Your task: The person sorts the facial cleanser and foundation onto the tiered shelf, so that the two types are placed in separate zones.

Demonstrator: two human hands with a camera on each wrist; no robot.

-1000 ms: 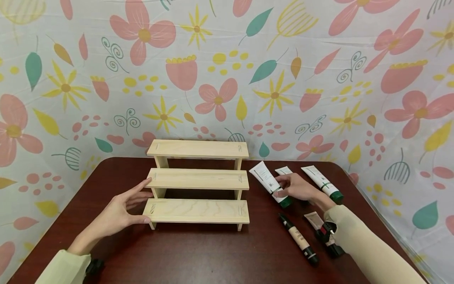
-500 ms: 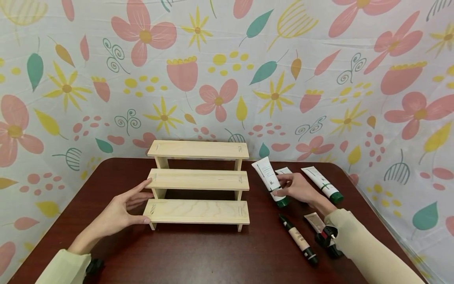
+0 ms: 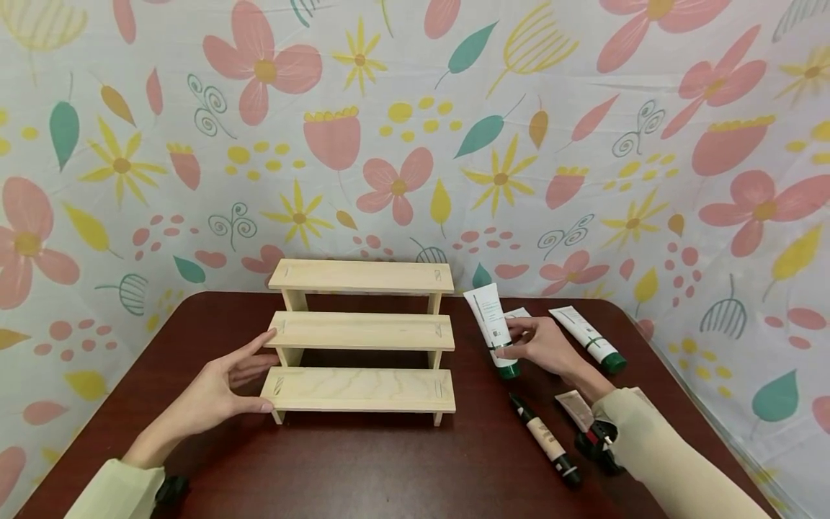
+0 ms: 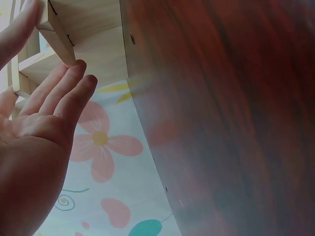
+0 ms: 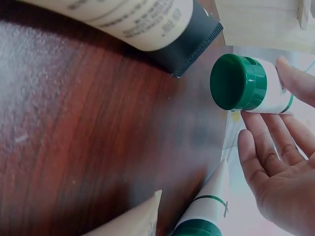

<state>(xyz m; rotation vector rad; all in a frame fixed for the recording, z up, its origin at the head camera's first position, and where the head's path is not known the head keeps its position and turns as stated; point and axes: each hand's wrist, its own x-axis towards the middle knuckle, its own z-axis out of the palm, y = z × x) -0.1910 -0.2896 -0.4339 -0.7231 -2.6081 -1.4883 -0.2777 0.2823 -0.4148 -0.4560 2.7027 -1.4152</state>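
One white tube [image 3: 488, 317], tilted with its cap downward, is pinched by the right hand [image 3: 543, 347], just to that hand's left; because the hold is low, the tube may swing or slip. The left hand [image 3: 214, 389], spread without gripping, touches the wooden stand [image 3: 359, 389] on its right; pushing could shift it.

Behind the table [image 3: 363, 468] hangs a flower-printed cloth [image 3: 402, 144], and on the table's right side lie a black-and-beige tube [image 3: 546, 437], a tan tube [image 3: 573, 409] and a green-capped white tube [image 3: 586, 336].
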